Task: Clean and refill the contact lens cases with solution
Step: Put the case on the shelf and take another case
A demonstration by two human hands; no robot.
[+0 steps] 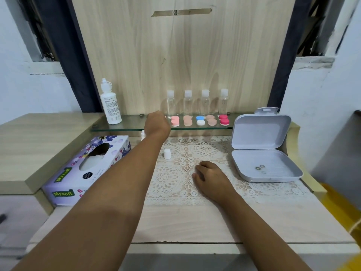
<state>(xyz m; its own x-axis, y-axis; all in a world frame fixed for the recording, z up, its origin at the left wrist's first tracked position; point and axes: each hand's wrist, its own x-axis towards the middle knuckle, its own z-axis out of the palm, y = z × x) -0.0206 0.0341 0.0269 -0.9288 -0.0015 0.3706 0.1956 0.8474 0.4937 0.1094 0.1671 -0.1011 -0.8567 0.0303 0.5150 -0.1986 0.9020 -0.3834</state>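
**Left hand at the shelf, right hand on the mat**

The lens cases (200,120) sit in a row on the far glass shelf (125,127), in front of four small clear bottles (196,103). The left hand (157,122) reaches to the left end of that row, just beside the pink case (175,121). Its fingers are hidden behind the back of the hand, so I cannot tell whether it grips anything. The right hand (209,177) rests nearer on the lace mat (172,180), well apart from the cases, fingers loosely curled and holding nothing. The solution bottle (110,102) stands at the shelf's left end. A white cap (167,153) stands on the mat between the hands.
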